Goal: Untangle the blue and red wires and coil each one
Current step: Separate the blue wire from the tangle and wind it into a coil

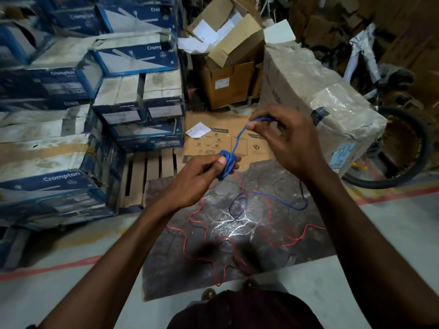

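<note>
Looking straight down first: the red wire (316, 226) is all over the dark mat (297, 262) on the floor (392, 222). It's just loose squiggles near the person's feet, not coiled at all. A bit further out, the free tail of the blue wire (227, 163) lies on the same mat in a loop. It crosses the red one in at least one spot, so I'd guess there's a snag to clear there.

Handling-wise, this looks like thin insulated wire: light, floppy, a little springy, the sort that grabs itself the second you yank it. My take is to pinch it close to the wound part and feed slack gently, lifting blue over red instead of pulling through.

Up above the mat, the left hand (202, 173) holds the wound-up bundle of blue, fingers curled round it and thumb pressed on top to keep the turns from popping off. The right hand (292, 143) sits higher and further out, back of the hand to the camera. Its thumb and forefinger pinch the strand rising out of the bundle, with a short run between the two hands. Where the blue goes after the right hand is hard to follow. Both forearms reach forward, elbows wide.

Beyond the hands there's a flattened cardboard sheet (206, 148), stacked blue boxes (133, 55) on the left, a plastic-wrapped carton (308, 86) on the right and a bicycle (420, 138) behind it.
</note>
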Demonstrator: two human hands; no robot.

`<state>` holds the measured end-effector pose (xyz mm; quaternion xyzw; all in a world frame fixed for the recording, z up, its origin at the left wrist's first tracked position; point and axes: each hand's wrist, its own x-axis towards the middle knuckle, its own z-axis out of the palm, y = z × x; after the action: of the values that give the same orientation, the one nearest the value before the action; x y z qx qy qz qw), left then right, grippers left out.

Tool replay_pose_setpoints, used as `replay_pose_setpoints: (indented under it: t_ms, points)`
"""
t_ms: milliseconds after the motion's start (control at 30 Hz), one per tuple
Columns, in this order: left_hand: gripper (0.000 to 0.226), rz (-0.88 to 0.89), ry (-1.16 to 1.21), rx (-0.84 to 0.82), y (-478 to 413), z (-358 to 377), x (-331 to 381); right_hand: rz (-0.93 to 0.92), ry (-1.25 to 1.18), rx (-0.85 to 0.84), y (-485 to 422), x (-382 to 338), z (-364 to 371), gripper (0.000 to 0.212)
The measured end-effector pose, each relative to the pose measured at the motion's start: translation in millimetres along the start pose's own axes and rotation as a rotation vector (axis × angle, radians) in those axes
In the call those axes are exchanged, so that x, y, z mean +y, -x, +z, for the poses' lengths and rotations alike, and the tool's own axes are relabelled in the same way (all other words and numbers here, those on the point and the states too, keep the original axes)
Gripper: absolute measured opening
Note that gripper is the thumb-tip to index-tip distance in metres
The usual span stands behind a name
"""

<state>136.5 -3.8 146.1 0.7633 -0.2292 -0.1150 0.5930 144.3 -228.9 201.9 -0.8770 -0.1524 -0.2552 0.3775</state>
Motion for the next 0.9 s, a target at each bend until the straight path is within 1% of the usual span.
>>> replay_pose_setpoints:
  t_ms: [100,233,333,433,500,633,900]
  points:
    - [0.031,-0.002,0.091,-0.053,4,-2,6,0.079,-0.043,0.011,-2,19,18,0.012]
    - [0.038,0.001,0.216,-0.107,7,-7,6,0.159,-0.093,0.038,4,34,40,0.015]
    - [0.036,0.011,0.415,-0.140,7,-4,9,0.189,-0.112,0.009,9,41,54,0.017]
    - [0.032,0.048,0.626,-0.049,1,-3,14,0.245,-0.094,-0.077,22,44,67,0.024]
    - [0.030,0.084,0.707,0.005,-6,-5,18,0.244,-0.072,-0.131,40,43,74,0.028]
    - [0.034,0.092,0.723,0.061,-15,-7,17,0.229,-0.068,-0.166,72,30,86,0.026]
    - [0.036,0.063,0.824,0.154,-29,-2,11,0.267,-0.030,-0.214,103,21,82,0.037]
